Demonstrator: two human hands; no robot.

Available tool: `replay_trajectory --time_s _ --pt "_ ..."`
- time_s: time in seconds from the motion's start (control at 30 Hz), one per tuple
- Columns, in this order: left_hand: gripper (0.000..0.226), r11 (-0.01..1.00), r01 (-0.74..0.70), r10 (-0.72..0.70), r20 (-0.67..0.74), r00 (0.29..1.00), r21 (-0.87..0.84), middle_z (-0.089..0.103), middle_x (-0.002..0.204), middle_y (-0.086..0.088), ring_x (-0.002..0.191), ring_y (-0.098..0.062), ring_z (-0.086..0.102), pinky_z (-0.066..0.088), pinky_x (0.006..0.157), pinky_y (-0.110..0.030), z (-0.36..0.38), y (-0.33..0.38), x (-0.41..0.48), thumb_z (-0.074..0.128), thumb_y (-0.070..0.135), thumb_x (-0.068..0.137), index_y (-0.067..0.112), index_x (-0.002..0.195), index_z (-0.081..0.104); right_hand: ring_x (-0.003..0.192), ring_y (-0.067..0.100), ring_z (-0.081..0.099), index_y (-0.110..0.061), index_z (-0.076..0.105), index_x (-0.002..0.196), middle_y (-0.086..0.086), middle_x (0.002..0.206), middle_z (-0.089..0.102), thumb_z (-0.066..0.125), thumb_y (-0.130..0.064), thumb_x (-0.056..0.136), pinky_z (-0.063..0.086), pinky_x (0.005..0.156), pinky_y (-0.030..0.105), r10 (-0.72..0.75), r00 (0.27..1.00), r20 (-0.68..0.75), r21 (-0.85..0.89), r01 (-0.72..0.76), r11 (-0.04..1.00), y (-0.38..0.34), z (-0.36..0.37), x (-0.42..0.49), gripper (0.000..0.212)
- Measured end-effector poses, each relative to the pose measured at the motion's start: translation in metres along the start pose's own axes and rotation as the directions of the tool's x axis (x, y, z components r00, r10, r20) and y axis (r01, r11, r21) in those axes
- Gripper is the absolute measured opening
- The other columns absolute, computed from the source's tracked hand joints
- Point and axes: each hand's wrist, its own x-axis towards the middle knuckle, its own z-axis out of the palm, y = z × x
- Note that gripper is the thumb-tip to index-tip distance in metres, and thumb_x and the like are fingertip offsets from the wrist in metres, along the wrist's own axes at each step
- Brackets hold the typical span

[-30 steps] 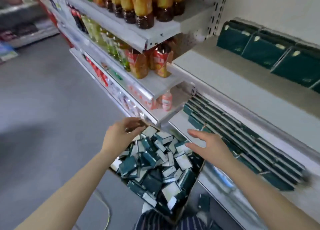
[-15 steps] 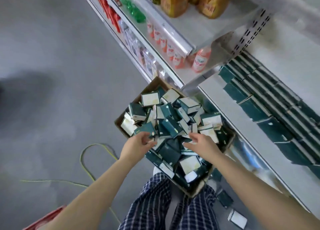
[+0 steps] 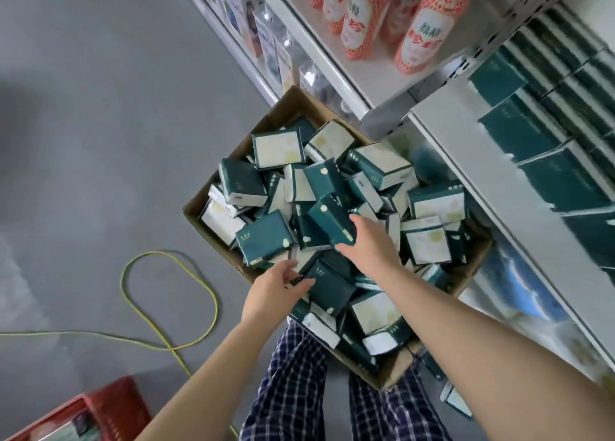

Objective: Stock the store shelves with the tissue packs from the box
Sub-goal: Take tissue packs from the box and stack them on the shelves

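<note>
An open cardboard box [image 3: 229, 174] stands on the floor in front of me, heaped with dark green and white tissue packs. My left hand [image 3: 274, 292] is in the near part of the heap, thumb and fingers pinching the corner of a dark green pack [image 3: 331, 286]. My right hand [image 3: 371, 242] is at the middle of the heap and grips another dark green pack [image 3: 327, 219], thumb on top and fingers below. To the right, rows of the same packs [image 3: 532, 134] stand on a white shelf [image 3: 462, 161].
Bottles in orange netting [image 3: 422, 31] stand on the shelf above the box. A yellow-green cable [image 3: 166, 307] loops over the grey floor at left. A red crate [image 3: 109, 410] sits bottom left. Loose packs [image 3: 456, 399] lie on the floor beside my plaid-trousered legs [image 3: 293, 374].
My view has tipped down from the shelves to the box. Both hands went from hovering above the heap down into it, and each has taken hold of a pack.
</note>
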Motion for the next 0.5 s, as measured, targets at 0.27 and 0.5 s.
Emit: replay_trajectory --time_s 0.27,0.5 --pt "0.059 0.998 0.034 -0.04 -0.098 0.994 -0.062 0.065 0.103 0.025 0.099 -0.003 0.061 0.051 0.085 -0.028 -0.014 -0.019 0.001 0.072 0.059 0.085 0.031 0.135 0.057 0.104 0.028 0.06 -0.012 0.051 0.128 0.007 0.123 0.053 0.073 -0.025 0.088 0.053 0.087 0.043 0.112 0.994 -0.013 -0.051 -0.113 0.992 -0.01 0.025 0.005 0.048" --pt "0.098 0.992 -0.088 0.085 -0.043 0.995 -0.091 0.063 0.126 0.015 0.116 -0.008 0.06 0.05 0.1 -0.033 -0.038 0.033 -0.026 0.063 0.087 0.06 0.034 0.142 0.049 0.094 0.008 0.062 -0.024 0.058 0.114 -0.015 0.101 0.062 0.081 -0.02 0.081 0.045 0.075 0.021 0.011 0.969 0.246 0.478 -0.132 0.868 0.013 -0.031 -0.049 0.041"
